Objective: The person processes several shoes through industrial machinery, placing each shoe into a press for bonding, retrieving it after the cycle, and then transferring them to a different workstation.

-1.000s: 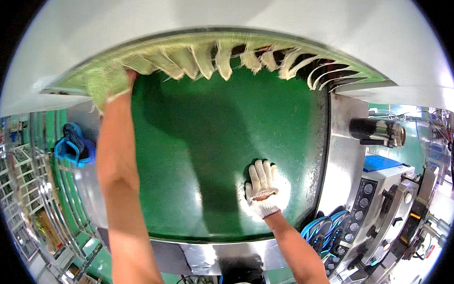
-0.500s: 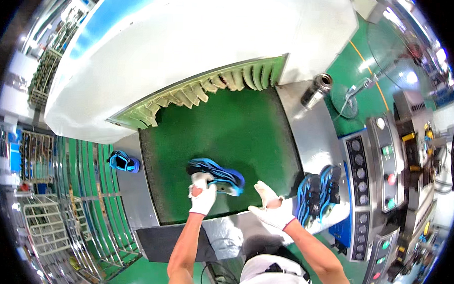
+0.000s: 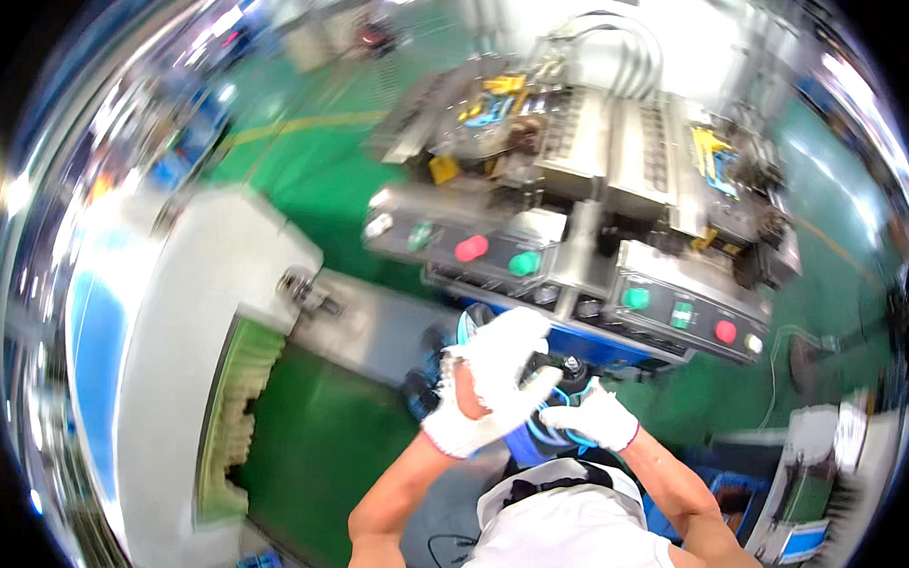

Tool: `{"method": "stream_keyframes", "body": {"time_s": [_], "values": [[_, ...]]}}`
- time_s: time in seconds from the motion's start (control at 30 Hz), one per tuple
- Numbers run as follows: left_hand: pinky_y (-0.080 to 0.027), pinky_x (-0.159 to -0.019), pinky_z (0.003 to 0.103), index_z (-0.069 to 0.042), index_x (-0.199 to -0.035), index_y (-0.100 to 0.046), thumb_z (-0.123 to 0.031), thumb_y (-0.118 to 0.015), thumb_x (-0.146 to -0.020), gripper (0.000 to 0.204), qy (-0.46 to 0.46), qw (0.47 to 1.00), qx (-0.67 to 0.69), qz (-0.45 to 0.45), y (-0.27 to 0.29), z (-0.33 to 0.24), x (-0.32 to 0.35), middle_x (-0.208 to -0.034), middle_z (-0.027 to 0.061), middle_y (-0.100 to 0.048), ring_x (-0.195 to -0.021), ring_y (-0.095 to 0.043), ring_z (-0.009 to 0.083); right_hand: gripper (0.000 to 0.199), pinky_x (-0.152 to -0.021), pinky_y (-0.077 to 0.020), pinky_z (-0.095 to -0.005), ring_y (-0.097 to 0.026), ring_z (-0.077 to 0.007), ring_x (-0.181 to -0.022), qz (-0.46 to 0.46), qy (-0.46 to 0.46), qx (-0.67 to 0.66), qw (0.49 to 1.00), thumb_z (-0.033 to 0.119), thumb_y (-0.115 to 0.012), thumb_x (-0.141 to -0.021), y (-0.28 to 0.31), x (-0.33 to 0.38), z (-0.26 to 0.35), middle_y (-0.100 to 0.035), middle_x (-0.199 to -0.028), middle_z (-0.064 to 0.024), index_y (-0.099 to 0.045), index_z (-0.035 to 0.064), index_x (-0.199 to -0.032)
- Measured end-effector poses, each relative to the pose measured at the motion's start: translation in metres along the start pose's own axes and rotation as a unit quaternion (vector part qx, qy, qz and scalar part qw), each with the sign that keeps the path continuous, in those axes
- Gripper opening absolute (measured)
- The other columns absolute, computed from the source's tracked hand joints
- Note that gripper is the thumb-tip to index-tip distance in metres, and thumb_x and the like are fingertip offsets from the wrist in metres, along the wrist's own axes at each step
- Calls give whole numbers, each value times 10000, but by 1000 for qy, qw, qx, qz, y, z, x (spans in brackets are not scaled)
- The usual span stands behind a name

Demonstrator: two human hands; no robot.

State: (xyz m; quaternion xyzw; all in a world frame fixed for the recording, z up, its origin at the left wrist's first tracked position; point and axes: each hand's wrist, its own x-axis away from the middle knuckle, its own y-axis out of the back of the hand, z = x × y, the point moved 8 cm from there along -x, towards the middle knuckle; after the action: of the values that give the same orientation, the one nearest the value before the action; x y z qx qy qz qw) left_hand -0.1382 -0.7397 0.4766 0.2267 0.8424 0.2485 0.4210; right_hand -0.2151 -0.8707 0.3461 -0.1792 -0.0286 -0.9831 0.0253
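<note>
Both my hands wear white gloves with bare fingertips. My left hand (image 3: 491, 385) is raised in front of me with its fingers stretched out and thumb apart, a little blurred. Just past its fingers shows part of a black and light-blue sneaker; whether the hand touches it is hidden. My right hand (image 3: 595, 417) is closed on the edge of a blue and black sneaker (image 3: 531, 447) close to my waist. Dark sneakers (image 3: 423, 393) stand on the metal ledge (image 3: 398, 327) left of my left hand, smeared by motion.
Ahead stands a machine with two control panels (image 3: 466, 246) carrying red and green buttons. To the left, a green conveyor belt (image 3: 319, 430) runs under a white housing (image 3: 193, 305) with a fringed curtain (image 3: 235, 417). A metal flask (image 3: 309, 291) stands on the ledge.
My view has swung right, from the belt to the control panels. My left hand has left the sneaker it held over the belt; my right hand now grips a sneaker near my waist.
</note>
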Motion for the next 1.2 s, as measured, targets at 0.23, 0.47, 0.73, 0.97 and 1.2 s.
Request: {"method": "stream_keyframes", "body": {"time_s": [0.23, 0.47, 0.73, 0.97, 1.2], "values": [[-470, -1095, 401, 16, -1434, -436, -43, -664, -940, 547, 123, 968, 215, 38, -187, -3, -158, -1403, 199, -546, -1274, -584, 302, 494, -782, -557, -317, -654, -150, -913, -271, 65, -428, 860, 41, -766, -827, 177, 131, -61, -674, -1110, -63, -610, 30, -1296], [-440, -1123, 437, 50, -1477, -353, -158, -680, -951, 653, 113, 941, 313, 62, -354, -21, -266, -1424, 262, -498, -1330, -528, 346, 655, -753, -529, -293, -616, -127, -820, -484, 91, -457, 740, 6, -749, -749, 244, 232, -141, -649, -1000, -11, -524, 45, -1362], [-472, -1083, 437, 30, -1470, -382, -185, -687, -951, 640, 158, 960, 223, 56, -362, 14, -262, -1406, 258, -498, -1286, -557, 339, 633, -993, -499, -416, -633, -246, -1089, -590, 142, -402, 686, 177, -767, -787, 294, 252, -181, -651, -1212, -71, -542, 41, -1363], [-443, -1086, 441, 19, -1436, -421, -254, -669, -921, 633, 149, 966, 193, 87, -328, -14, -237, -1356, 253, -539, -1272, -558, 373, 698, -1038, -489, -467, -596, -328, -1198, -504, 188, -531, 654, 310, -698, -836, 311, 213, -143, -592, -1350, -188, -511, -57, -1399], [-422, -1101, 458, 10, -1428, -438, -370, -629, -898, 679, 158, 971, 180, 24, -323, 3, -183, -1423, 263, -500, -1288, -537, 414, 642, -1069, -475, -464, -574, -312, -1246, -587, 147, -457, 651, 335, -644, -941, 294, 200, -105, -558, -1415, -157, -481, -33, -1441]]}}
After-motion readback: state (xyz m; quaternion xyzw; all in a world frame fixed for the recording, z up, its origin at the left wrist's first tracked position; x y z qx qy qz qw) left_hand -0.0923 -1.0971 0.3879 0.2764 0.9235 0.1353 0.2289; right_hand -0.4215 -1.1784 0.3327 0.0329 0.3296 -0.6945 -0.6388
